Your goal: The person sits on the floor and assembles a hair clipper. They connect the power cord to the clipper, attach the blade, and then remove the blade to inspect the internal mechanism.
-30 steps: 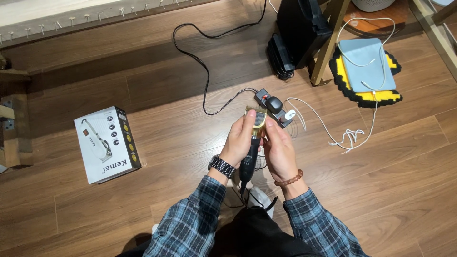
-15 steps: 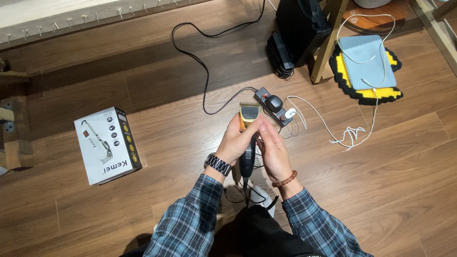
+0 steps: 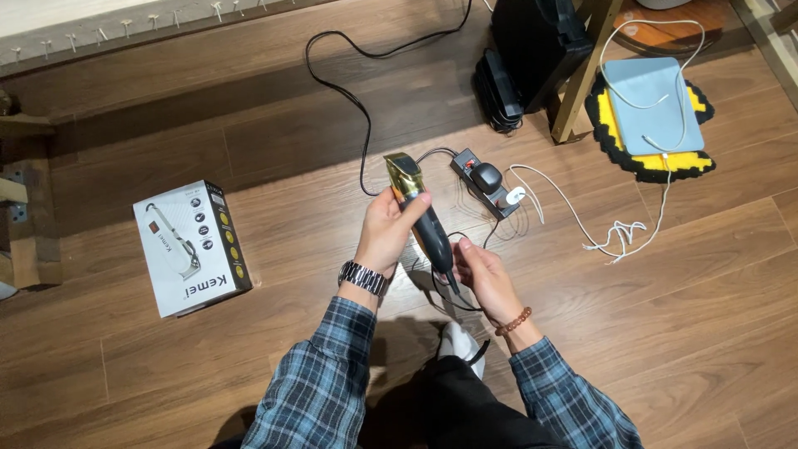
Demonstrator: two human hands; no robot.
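Note:
A hair clipper (image 3: 422, 214) with a gold head and a dark body is held above the wooden floor, head pointing away from me. My left hand (image 3: 386, 233), with a metal watch on the wrist, grips the clipper's upper body. At the clipper's tail end, my right hand (image 3: 484, 273), wearing a bead bracelet, pinches the black cord. The cord loops down below both hands.
A white clipper box (image 3: 191, 247) lies on the floor at the left. A black power strip (image 3: 489, 183) with plugs, a black cable and a white cable (image 3: 582, 224) lie ahead. A blue pad on a yellow mat (image 3: 653, 116), a wooden leg (image 3: 582, 75) and a black device stand beyond.
The clipper has tilted and swung left, away from the power strip. My right hand has slid down from the body to the cord at the tail end.

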